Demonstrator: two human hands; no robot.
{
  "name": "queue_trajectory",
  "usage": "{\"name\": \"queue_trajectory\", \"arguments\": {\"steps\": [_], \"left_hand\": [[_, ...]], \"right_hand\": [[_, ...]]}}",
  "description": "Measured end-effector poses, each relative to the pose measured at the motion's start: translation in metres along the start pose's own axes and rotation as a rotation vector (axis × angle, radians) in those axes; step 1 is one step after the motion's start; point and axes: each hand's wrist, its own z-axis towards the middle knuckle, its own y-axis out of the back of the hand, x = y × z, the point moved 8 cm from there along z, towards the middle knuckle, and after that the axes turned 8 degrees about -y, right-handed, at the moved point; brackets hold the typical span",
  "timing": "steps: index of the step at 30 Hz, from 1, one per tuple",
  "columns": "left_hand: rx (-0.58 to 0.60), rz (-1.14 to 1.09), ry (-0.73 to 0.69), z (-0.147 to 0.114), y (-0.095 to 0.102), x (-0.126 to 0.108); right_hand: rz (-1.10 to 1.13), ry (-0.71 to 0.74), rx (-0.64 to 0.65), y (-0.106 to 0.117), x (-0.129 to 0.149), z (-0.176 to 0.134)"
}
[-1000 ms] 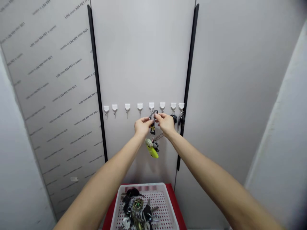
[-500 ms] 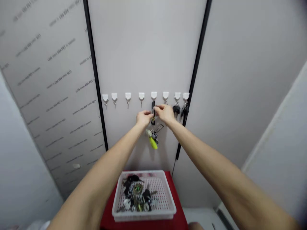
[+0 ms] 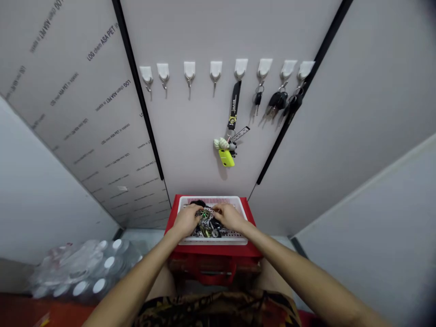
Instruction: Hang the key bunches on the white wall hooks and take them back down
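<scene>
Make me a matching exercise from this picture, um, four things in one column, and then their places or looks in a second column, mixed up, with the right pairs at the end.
Column one
1. Black strap
2. Lime-green fob
3. Basket
4. Bottles

Column two
A. White, resting on the red surface
B. Hanging from the fifth hook from the left
C. White-capped, at the lower left of the picture
D. Dangling below the strap

Right pairs: 1-B, 2-D, 3-A, 4-C
</scene>
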Motion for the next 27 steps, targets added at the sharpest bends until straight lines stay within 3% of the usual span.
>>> {"name": "queue_trajectory", "arguments": {"steps": [3,7,13,18,22,27], "left_hand": [[0.081,0.117,-0.001,0.002,-0.006,-0.003],[0.119,0.145,-0.044,0.003,-0.011,-0.006],[0.082,0.065,-0.126,0.000,-0.015,-0.010],[0.100,-0.009,-0.190,0.000,-0.018,-0.015],[0.097,-0.036,-0.201,0.000,-0.016,-0.018],[0.037,-0.110,-0.188,0.001,-0.012,-0.033]], "right_hand": [[-0.081,-0.016,0.019,-0.005,0.006,0.008],[-0.180,-0.030,0.150,-0.009,0.004,0.006],[-0.020,0.061,0.182,0.003,-0.006,-0.013],[-0.052,0.157,0.210,-0.004,-0.002,-0.026],[0.086,-0.022,0.108,0.000,-0.017,-0.017],[0.720,-0.443,0.080,0.001,-0.036,-0.007]]}}
